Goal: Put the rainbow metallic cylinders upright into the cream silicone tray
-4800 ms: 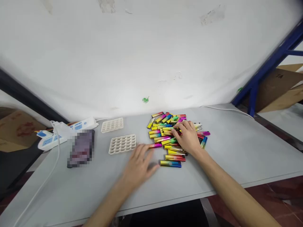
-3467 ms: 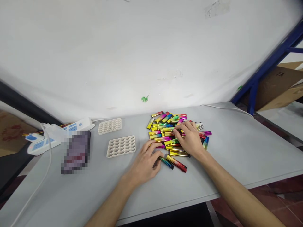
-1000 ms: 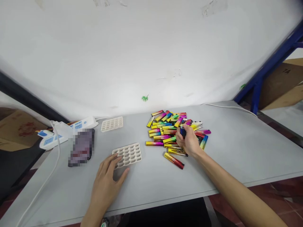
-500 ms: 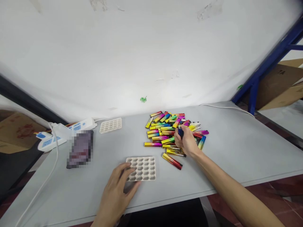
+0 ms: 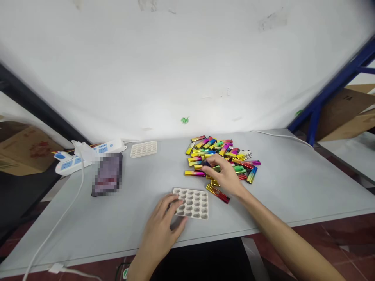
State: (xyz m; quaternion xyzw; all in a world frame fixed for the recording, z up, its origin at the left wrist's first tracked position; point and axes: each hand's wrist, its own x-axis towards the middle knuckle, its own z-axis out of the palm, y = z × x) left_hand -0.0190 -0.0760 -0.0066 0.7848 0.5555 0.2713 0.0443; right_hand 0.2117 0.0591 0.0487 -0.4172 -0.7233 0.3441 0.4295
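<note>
My left hand point(image 5: 164, 222) grips a white tray point(image 5: 197, 203) with rows of oval holes. Its fingertips lie over the tray's left part and its thumb is at the front edge. My right hand point(image 5: 224, 175) is closed on a lighter point(image 5: 206, 163), of which only a dark end shows between thumb and fingers. That hand is over the front of a loose pile of shiny lighters point(image 5: 210, 143) in yellow, red, blue, green and magenta. A yellow-and-red lighter point(image 5: 218, 194) lies apart in front of the pile, just right of the tray.
A second white holed tray point(image 5: 143, 149) lies near the wall. Left of it are a power strip point(image 5: 109, 148) with a white cable point(image 5: 70, 201) and a blurred dark packet point(image 5: 108, 175). A blue metal frame point(image 5: 316, 117) and cardboard boxes point(image 5: 348, 111) stand at the right.
My right hand has moved left and toward me across the pile with the lighter. My left hand stays at the tray, now turned slightly. The camera view has shifted.
</note>
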